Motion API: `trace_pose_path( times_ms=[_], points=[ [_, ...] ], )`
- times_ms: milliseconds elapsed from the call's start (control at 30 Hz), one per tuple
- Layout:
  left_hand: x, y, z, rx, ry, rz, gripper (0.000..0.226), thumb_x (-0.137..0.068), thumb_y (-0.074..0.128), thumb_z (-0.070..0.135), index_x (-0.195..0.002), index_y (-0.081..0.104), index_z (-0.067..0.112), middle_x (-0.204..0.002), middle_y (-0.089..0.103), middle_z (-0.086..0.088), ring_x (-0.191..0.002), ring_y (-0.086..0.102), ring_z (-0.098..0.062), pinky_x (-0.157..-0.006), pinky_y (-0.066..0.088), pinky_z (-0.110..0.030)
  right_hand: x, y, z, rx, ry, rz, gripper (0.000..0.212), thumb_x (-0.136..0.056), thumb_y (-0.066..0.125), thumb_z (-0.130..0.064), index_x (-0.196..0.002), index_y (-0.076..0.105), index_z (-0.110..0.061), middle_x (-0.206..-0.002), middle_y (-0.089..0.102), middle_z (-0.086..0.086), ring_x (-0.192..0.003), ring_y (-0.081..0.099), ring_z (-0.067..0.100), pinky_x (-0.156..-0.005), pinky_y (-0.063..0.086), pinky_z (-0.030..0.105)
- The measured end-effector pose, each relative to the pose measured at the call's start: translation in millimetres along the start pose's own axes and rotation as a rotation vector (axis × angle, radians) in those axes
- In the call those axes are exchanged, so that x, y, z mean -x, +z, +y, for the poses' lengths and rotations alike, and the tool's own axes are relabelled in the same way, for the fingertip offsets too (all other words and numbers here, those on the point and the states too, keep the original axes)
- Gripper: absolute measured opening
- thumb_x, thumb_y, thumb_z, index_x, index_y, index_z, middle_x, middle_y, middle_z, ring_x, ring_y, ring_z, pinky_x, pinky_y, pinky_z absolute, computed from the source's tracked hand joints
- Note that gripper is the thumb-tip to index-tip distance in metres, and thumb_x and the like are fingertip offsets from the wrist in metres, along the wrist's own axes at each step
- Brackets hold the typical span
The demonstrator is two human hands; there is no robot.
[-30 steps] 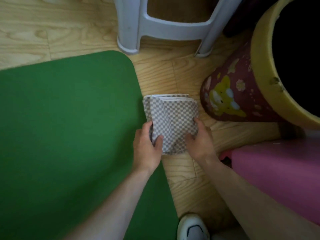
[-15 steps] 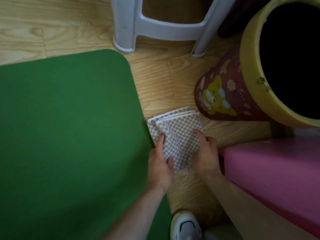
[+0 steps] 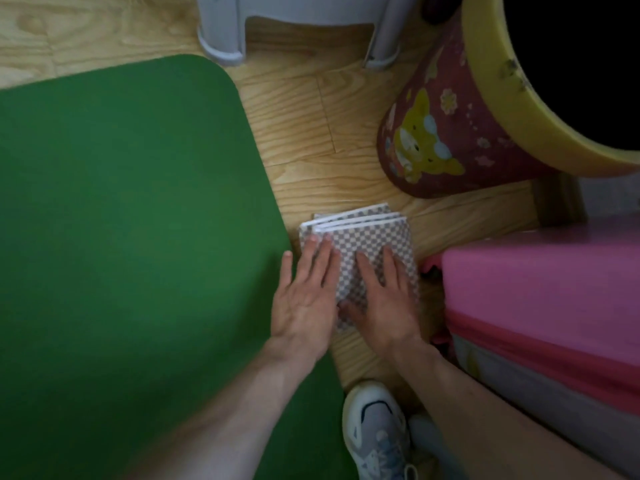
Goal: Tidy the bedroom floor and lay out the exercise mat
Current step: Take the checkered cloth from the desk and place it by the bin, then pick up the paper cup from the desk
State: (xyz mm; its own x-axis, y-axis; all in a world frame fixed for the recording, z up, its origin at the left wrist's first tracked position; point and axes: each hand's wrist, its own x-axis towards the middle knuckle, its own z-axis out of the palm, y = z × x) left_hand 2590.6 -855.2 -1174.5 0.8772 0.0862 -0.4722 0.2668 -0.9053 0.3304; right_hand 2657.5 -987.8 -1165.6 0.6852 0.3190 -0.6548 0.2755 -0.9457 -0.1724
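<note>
A green exercise mat (image 3: 131, 237) lies flat on the wooden floor and fills the left of the view. Beside its right edge lies a folded grey-and-white checked cloth (image 3: 370, 237) on the floor. My left hand (image 3: 304, 299) rests flat with spread fingers on the cloth's left part and the mat's edge. My right hand (image 3: 384, 299) lies flat, fingers apart, on the cloth's near right part. Neither hand grips anything.
A maroon bin with a yellow rim and a bear picture (image 3: 450, 133) stands right of the cloth. A white plastic stool (image 3: 221, 32) stands at the top. A pink-covered bed edge (image 3: 540, 296) is at the right. My white shoe (image 3: 377, 431) is below.
The cloth was held at its near edge by both hands and has come nearer to me, down onto the floor. Both hands have let go and now press flat on it.
</note>
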Motion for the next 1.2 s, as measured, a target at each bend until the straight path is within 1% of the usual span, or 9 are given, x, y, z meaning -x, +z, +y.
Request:
trace_pose_path(
  times_ms=[100, 233, 433, 533, 633, 700, 900, 1033, 1200],
  points=[
    [-7, 4, -21, -0.022, -0.095, -0.124, 0.101, -0.096, 0.047, 0.06, -0.156, -0.021, 0.016, -0.165, -0.025, -0.006, -0.153, -0.024, -0.025, -0.121, -0.014, -0.052, -10, 2, -3, 0.008, -0.028, -0.046, 0.101, -0.086, 0.062, -0.064, -0.159, -0.001, -0.037, -0.169, -0.017, 0.012, -0.157, -0.009, 0.034, -0.126, 0.009, 0.05],
    [-8, -1, -27, -0.002, -0.102, -0.127, 0.098, -0.095, 0.047, 0.063, -0.157, -0.018, 0.023, -0.165, -0.027, -0.007, -0.154, -0.023, -0.027, -0.121, -0.012, -0.053, -8, -11, -9, -0.03, 0.008, -0.08, 0.106, -0.082, 0.068, -0.063, -0.159, 0.0, -0.037, -0.169, -0.016, 0.012, -0.157, -0.009, 0.035, -0.126, 0.011, 0.051],
    [21, -71, -20, 0.328, -0.169, 0.035, 0.085, -0.1, 0.039, 0.057, -0.161, -0.005, 0.019, -0.17, -0.011, -0.003, -0.157, -0.011, -0.022, -0.126, -0.002, -0.041, 19, -81, -50, -0.181, -0.054, 0.078, 0.074, -0.099, 0.052, -0.045, -0.16, 0.018, -0.021, -0.17, 0.009, 0.015, -0.157, 0.008, 0.032, -0.127, 0.013, 0.043],
    [37, -150, -34, 0.683, -0.406, 0.168, 0.08, -0.1, 0.039, 0.057, -0.162, 0.003, 0.02, -0.171, 0.003, -0.002, -0.158, 0.003, -0.021, -0.125, 0.002, -0.033, 36, -141, -99, -0.298, -0.121, 0.155, 0.064, -0.104, 0.044, -0.042, -0.159, 0.024, -0.015, -0.167, 0.019, 0.019, -0.155, 0.017, 0.033, -0.126, 0.014, 0.04],
    [59, -246, -62, 0.848, -0.494, 0.346, 0.072, -0.101, 0.042, 0.053, -0.161, 0.015, 0.022, -0.17, 0.018, -0.003, -0.156, 0.015, -0.021, -0.124, 0.011, -0.035, 59, -207, -165, -0.442, -0.22, 0.201, 0.06, -0.105, 0.045, -0.038, -0.156, 0.029, -0.013, -0.161, 0.036, 0.013, -0.15, 0.03, 0.027, -0.12, 0.019, 0.027],
    [84, -324, -84, 0.905, -0.48, 0.483, 0.067, -0.101, 0.044, 0.05, -0.159, 0.023, 0.024, -0.168, 0.025, -0.001, -0.154, 0.021, -0.019, -0.123, 0.015, -0.034, 85, -255, -224, -0.514, -0.321, 0.224, 0.057, -0.104, 0.047, -0.036, -0.155, 0.034, -0.014, -0.157, 0.043, 0.008, -0.147, 0.036, 0.021, -0.116, 0.02, 0.02],
    [200, -538, -132, 1.076, -0.371, 0.729, 0.055, -0.103, 0.047, 0.042, -0.153, 0.039, 0.021, -0.161, 0.039, 0.001, -0.147, 0.036, -0.014, -0.122, 0.031, -0.043, 206, -406, -399, -0.698, -0.453, 0.294, 0.056, -0.102, 0.045, -0.042, -0.153, 0.038, -0.019, -0.157, 0.045, 0.0, -0.145, 0.04, 0.012, -0.121, 0.034, 0.041],
    [303, -675, -180, 1.11, -0.262, 0.832, 0.058, -0.099, 0.047, 0.05, -0.149, 0.047, 0.021, -0.155, 0.047, 0.004, -0.143, 0.041, -0.007, -0.121, 0.031, -0.034, 306, -499, -524, -0.794, -0.506, 0.347, 0.067, -0.094, 0.04, -0.053, -0.152, 0.039, -0.021, -0.155, 0.046, -0.001, -0.143, 0.043, 0.01, -0.12, 0.036, 0.04],
    [407, -802, -239, 1.118, -0.106, 0.856, 0.05, -0.101, 0.047, 0.044, -0.146, 0.05, 0.021, -0.151, 0.051, 0.007, -0.138, 0.044, -0.001, -0.11, 0.031, -0.014, 396, -568, -648, -0.926, -0.578, 0.504, 0.06, -0.097, 0.039, -0.054, -0.149, 0.043, -0.024, -0.145, 0.055, -0.003, -0.132, 0.051, 0.0, -0.112, 0.043, 0.029]
  ],
)
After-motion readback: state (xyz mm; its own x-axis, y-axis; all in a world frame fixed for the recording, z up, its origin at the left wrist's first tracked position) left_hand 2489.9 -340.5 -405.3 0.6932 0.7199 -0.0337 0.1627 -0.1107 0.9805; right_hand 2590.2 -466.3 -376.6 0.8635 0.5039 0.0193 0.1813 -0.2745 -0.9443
